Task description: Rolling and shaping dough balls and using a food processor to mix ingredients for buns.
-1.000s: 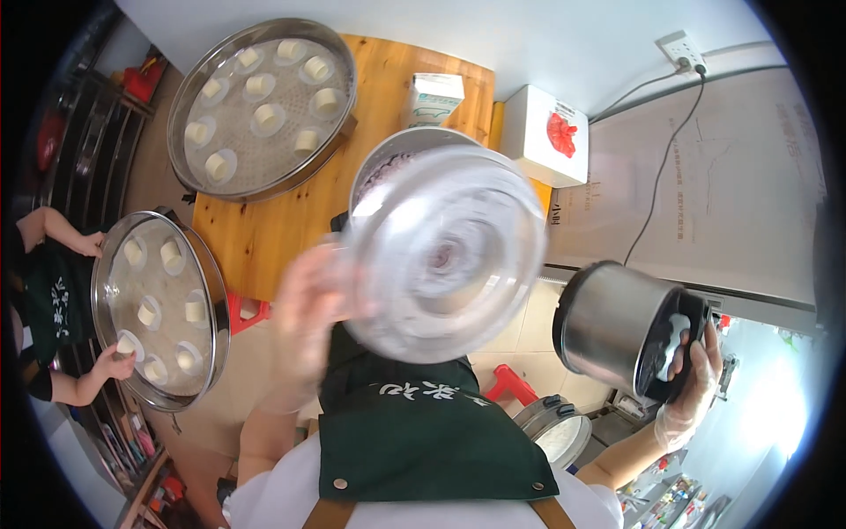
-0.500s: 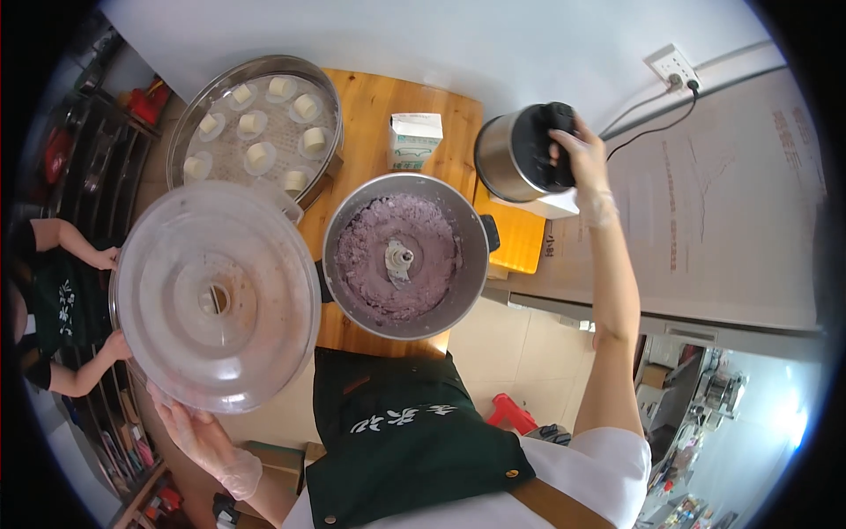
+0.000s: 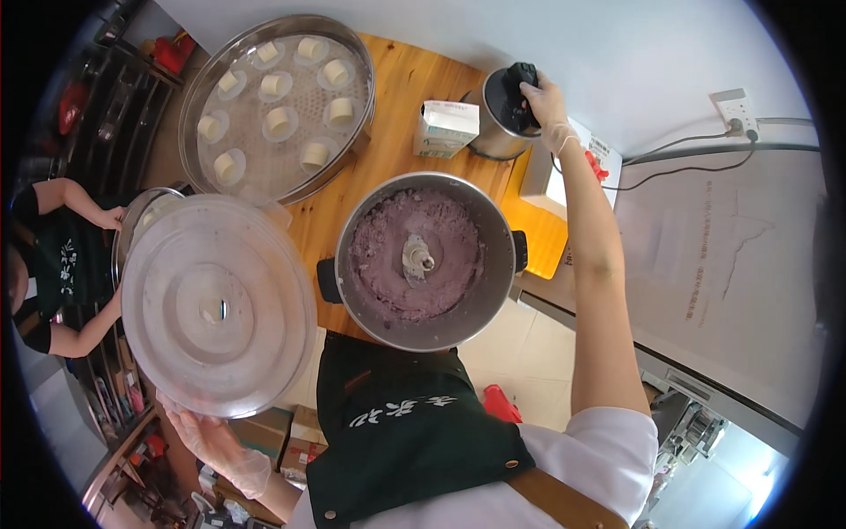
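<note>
A steel mixer bowl point(image 3: 493, 300) full of purple paste stands on the wooden table point(image 3: 397, 97), a blade hub at its centre. My left hand point(image 3: 207, 436), gloved, holds a large clear round lid point(image 3: 216, 304) from below, out to the left of the bowl. My right hand point(image 3: 542, 101), also gloved, grips the black handle of a steel cup point(image 3: 493, 115) set down on the table behind the bowl, beside a small white carton point(image 3: 445, 128).
A round steel steamer tray point(image 3: 278, 101) with several pale dough rolls lies at the back left. Another person point(image 3: 62, 256) at the left handles a second tray. A white box point(image 3: 564, 176), a wall socket point(image 3: 731, 106) and cable are at the right.
The lid has swung from in front of me out to the left, uncovering the bowl of paste. My right hand carried the steel cup from the right up onto the table.
</note>
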Available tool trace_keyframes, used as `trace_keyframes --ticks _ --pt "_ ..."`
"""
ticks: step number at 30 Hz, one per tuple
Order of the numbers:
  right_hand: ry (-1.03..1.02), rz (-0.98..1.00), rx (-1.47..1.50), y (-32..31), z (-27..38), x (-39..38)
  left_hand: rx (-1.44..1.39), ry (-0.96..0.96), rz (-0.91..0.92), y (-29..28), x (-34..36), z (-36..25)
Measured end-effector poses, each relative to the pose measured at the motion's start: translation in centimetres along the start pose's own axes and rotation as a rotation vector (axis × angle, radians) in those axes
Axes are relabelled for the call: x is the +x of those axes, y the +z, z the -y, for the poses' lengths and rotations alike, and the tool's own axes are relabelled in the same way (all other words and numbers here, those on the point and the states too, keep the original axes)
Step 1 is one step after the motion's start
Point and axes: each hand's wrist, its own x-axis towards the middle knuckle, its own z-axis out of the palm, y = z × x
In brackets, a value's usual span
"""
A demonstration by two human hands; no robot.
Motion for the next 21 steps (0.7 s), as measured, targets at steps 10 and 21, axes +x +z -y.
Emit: trace_keyframes --ticks 10,21 --pt "-0.119 0.151 -0.383 -4.1 4.5 -7.6 -0.267 -0.056 0.256 -2.1 5.4 3.4" --pt "-1.068 0.577 -0.393 7.1 14.8 -28.5 -0.291 -0.049 0.210 -2.5 5.7 3.2"
